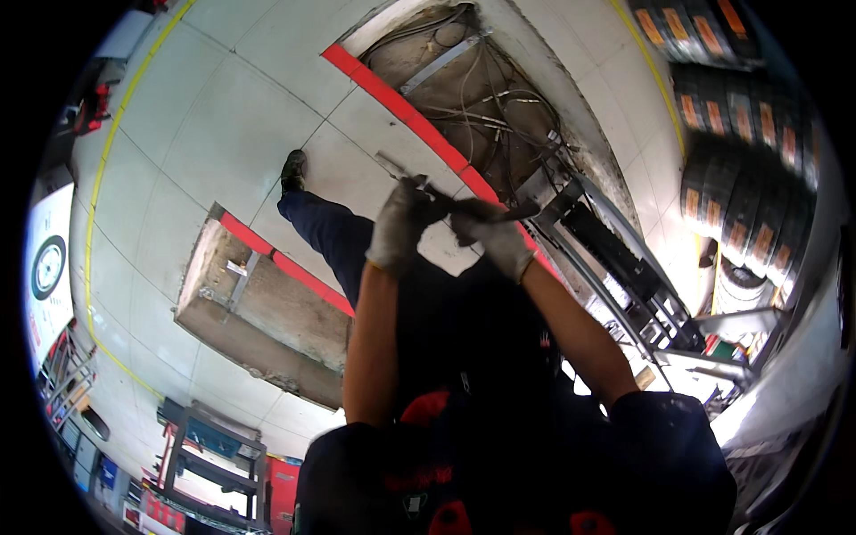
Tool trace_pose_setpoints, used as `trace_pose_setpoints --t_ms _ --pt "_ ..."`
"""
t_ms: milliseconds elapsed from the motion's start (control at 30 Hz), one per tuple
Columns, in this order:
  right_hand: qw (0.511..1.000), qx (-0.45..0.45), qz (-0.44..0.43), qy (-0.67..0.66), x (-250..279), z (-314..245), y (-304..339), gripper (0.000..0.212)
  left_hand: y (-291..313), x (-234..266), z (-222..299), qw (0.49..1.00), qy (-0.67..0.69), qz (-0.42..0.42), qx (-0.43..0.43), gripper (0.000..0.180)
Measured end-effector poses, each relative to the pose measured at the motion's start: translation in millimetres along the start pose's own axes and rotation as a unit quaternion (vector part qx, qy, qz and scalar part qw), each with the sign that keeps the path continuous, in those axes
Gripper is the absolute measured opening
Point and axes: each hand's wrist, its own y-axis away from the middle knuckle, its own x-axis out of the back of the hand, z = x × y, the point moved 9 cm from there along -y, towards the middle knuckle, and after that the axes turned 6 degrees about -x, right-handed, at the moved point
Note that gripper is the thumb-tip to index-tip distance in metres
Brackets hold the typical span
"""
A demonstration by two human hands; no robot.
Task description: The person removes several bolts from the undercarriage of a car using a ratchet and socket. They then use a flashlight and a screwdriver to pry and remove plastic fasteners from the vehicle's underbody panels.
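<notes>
My dark shirt [513, 455] is closest to me, well on the near side of the big floor pit [580, 134]. Up in the air by that pit's red edge strip [419, 120] is the dark metal tool [437, 205]; it's blurred, so can't tell the exact type. L hand [395, 234], gloved, is wrapped round one end; R hand [506, 248], gloved too, is closed on the other, w/ a gap btwn the two.

Progress, my read: picking-up's done, bc the tool's off the floor [267, 98] & in both hands. Rest is prob. unfinished: pit's open, hoses [499, 114] lie tangled in it, & the steel frame [624, 254] stands at its near R end. Can't tell if the tool's been used on anything. Smaller pit [294, 312], L of the big one, is uncovered too. Tyres [744, 201] R of the big pit prob. aren't part of this job.
</notes>
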Motion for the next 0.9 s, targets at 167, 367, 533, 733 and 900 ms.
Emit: trace_pose_setpoints --t_ms 167,367,533,733,900 --pt "0.989 -0.109 -0.100 0.003 -81.8 48.7 -81.0 0.039 -71.4 74.2 29.7 0.971 -0.223 0.091 0.002 0.020" --pt "0.923 -0.064 0.012 0.380 6.3 121.8 -255.1 0.055 -153.7 167.3 46.1 0.986 -0.142 0.085 0.007 0.034" --pt "0.783 0.120 0.158 0.589 24.5 148.3 -483.4 0.068 -147.2 168.9 54.2 0.925 -0.335 0.114 0.138 0.036" --pt "0.776 0.035 0.228 0.588 -8.2 197.8 -593.9 0.030 -160.5 175.3 62.9 0.924 -0.356 0.104 0.094 0.038" --pt "0.990 -0.095 0.085 0.059 -57.0 240.8 -477.3 0.019 -153.2 174.1 46.1 0.920 -0.368 0.080 0.107 0.036"
